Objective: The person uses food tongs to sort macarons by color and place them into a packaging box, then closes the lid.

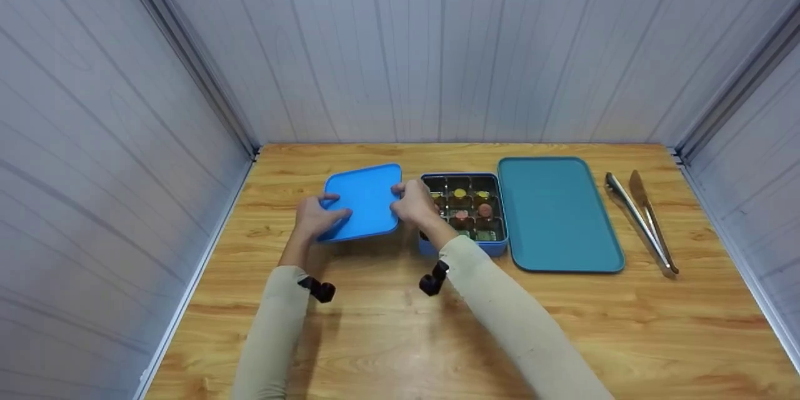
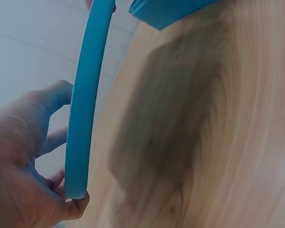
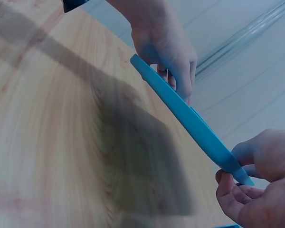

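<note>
A bright blue lid point(image 1: 364, 201) is held above the wooden table, tilted, between both hands. My left hand point(image 1: 317, 215) grips its left edge, thumb on top and fingers under. My right hand point(image 1: 414, 201) pinches its right edge. In the left wrist view the blue lid point(image 2: 87, 95) shows edge-on with my left hand point(image 2: 23, 161) curled round it. The right wrist view shows the blue lid point(image 3: 187, 118) edge-on between my right hand point(image 3: 256, 185) and the other hand. Right of the lid stands an open blue box point(image 1: 495, 246) whose dark compartments hold small coloured pieces.
A teal tray point(image 1: 556, 215) lies right of the box. Metal tongs point(image 1: 644, 220) lie near the table's right edge. Pale panelled walls close in the table on the left, back and right. Bare wood point(image 1: 387, 337) fills the front.
</note>
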The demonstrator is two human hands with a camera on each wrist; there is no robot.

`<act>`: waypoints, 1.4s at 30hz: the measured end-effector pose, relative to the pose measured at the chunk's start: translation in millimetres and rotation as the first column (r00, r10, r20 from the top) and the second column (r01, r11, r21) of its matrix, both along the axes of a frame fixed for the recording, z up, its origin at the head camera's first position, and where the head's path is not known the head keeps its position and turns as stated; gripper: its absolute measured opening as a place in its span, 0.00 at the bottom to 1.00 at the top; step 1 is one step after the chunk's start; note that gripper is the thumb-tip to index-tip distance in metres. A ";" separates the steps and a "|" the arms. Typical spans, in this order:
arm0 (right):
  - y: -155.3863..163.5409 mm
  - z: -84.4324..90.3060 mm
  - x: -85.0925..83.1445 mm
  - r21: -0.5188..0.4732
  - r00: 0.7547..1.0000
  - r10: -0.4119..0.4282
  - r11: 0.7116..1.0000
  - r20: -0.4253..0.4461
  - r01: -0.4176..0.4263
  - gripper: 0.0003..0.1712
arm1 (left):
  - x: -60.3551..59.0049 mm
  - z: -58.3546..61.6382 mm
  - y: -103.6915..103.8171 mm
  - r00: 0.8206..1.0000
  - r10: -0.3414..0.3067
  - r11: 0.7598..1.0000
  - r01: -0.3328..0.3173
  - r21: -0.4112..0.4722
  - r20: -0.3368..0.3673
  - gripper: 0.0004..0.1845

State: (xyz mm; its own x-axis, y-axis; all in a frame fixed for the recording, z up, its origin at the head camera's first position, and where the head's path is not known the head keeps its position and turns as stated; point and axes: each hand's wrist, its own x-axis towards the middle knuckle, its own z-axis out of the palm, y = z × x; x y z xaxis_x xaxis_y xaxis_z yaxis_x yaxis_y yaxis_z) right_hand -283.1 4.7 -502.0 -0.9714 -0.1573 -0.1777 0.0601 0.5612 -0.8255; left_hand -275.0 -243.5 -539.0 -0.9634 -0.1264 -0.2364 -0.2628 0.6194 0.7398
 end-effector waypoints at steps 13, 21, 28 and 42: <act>43.1 15.3 -1.1 -0.002 0.999 0.027 1.000 -0.032 -0.027 0.29 | -1.1 18.9 37.3 0.996 -0.036 0.999 0.035 -0.009 -0.087 0.34; 77.1 16.8 0.4 0.031 1.000 -0.011 0.999 0.014 0.011 0.30 | -2.2 24.2 68.8 0.993 -0.072 0.996 0.066 -0.059 -0.097 0.35; 116.6 14.1 3.4 0.024 1.000 0.005 1.000 -0.011 -0.005 0.30 | -7.4 29.9 105.0 0.985 -0.120 0.989 0.108 -0.098 -0.124 0.35; 163.0 2.6 15.3 0.075 0.997 0.018 0.997 -0.076 -0.012 0.30 | -9.8 32.3 151.2 0.975 -0.173 0.980 0.156 -0.124 -0.140 0.34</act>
State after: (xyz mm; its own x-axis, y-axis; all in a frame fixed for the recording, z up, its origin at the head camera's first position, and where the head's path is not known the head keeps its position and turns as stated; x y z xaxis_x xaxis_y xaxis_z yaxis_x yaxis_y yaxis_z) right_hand -267.9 167.7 -499.4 -0.9803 -0.1607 -0.1152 -0.0100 0.6218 -0.7831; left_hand -284.8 -92.3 -506.6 -0.9965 0.0191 -0.0813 -0.0422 0.7256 0.6868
